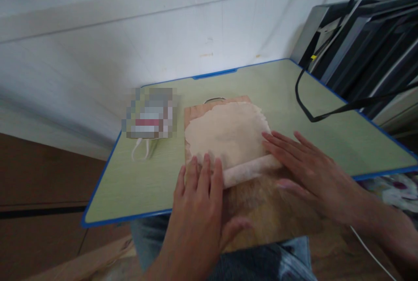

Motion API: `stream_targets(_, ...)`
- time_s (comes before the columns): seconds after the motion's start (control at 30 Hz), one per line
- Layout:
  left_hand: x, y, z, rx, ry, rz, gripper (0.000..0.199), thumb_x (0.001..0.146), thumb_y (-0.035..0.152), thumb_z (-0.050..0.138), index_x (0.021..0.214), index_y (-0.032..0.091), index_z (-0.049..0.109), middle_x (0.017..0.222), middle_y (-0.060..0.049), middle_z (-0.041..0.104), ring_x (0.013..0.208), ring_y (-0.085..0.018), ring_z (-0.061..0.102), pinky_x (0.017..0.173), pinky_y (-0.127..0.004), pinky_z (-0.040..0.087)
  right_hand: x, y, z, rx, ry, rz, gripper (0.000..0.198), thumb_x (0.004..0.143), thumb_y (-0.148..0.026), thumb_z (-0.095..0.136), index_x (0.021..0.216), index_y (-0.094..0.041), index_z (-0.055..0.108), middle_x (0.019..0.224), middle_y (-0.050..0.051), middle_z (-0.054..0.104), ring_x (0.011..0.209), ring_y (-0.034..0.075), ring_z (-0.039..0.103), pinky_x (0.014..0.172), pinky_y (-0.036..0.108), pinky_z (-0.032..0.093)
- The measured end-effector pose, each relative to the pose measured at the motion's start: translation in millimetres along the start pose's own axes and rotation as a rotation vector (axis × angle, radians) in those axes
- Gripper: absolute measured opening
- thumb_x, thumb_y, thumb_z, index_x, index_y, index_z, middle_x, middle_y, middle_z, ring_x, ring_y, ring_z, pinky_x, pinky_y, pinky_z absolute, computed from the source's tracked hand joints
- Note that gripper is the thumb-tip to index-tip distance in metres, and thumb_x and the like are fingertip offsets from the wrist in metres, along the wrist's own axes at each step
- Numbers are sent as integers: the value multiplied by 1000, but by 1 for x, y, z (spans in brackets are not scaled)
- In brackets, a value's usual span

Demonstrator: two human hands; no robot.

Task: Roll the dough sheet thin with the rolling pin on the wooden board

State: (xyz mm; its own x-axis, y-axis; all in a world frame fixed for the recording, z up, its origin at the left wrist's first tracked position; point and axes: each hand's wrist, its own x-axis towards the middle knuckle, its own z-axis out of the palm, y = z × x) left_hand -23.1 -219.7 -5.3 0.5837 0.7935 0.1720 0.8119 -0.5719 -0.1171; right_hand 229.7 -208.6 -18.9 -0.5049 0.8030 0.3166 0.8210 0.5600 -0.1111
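Observation:
A wide, thin sheet of pale dough point(228, 131) with ragged edges lies on a wooden board point(261, 211). Along its near side runs a pale, dough-coloured roll point(251, 170); whether there is a rolling pin inside it I cannot tell. My left hand point(199, 202) rests palm down over the roll's left end, fingers stretched forward onto the dough's near edge, thumb out to the right. At the right end, my right hand point(307, 168) lies with straight fingers across the roll and the dough's right edge. Both hands are open, and they cover the roll's ends.
The board sits on a pale green table point(156, 185) with blue edging, overhanging its front. A blurred-out object point(150, 113) with a white loop point(140, 149) is at the left. A black strap point(313, 118) hangs over the right side, beside dark stacked panels point(375, 50). A white wall point(183, 46) stands behind.

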Motion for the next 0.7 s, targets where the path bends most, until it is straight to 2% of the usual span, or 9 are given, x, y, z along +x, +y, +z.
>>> stream_targets(0.1,-21,18,4,73,89,1,97,79,79,23,137,2,37,139,-29,42,128,-49,36,92,-62,40,-26,-11,-5,38,-26,13,66,92,-48,40,146,-14,24,148,16,35,137,27,29,107,55,31)
stream_targets(0.2,-18,22,7,93,80,-35,92,82,75,27,136,1,39,138,-29,42,127,-49,37,92,-63,40,-20,-7,-5,41,-18,-6,65,93,-47,38,147,-15,20,148,15,34,138,26,26,107,54,31)
stream_targets(0.3,2,15,5,85,12,-137,84,85,67,34,135,-1,40,138,-30,42,127,-47,38,93,-63,41,16,6,1,11,2,-31,59,96,-48,29,144,-15,29,147,15,36,138,25,27,108,54,28)
stream_targets(0.43,28,-5,-1,-40,-181,-238,76,88,60,40,137,2,36,142,-26,39,131,-42,35,97,-59,41,87,25,13,-71,-124,-46,62,95,-56,18,135,-18,45,146,13,39,137,26,29,110,55,19)
stream_targets(0.53,35,-16,-4,-136,-246,-267,69,92,54,34,137,3,35,146,-25,33,135,-39,28,101,-59,37,132,31,23,-93,-231,-69,56,96,-51,24,140,-20,38,150,12,31,139,27,23,109,55,22)
stream_targets(0.6,34,-16,-4,-168,-244,-270,66,94,53,32,137,4,35,147,-25,31,137,-38,26,101,-60,35,147,32,26,-82,-270,-48,58,96,-52,23,142,-20,36,151,12,29,139,28,20,108,55,23)
stream_targets(0.7,28,-7,-3,-145,-206,-265,69,92,57,34,138,4,34,145,-25,34,135,-39,29,100,-60,37,144,29,24,-95,-287,-33,60,95,-52,26,141,-16,38,150,14,30,139,29,21,109,55,21)
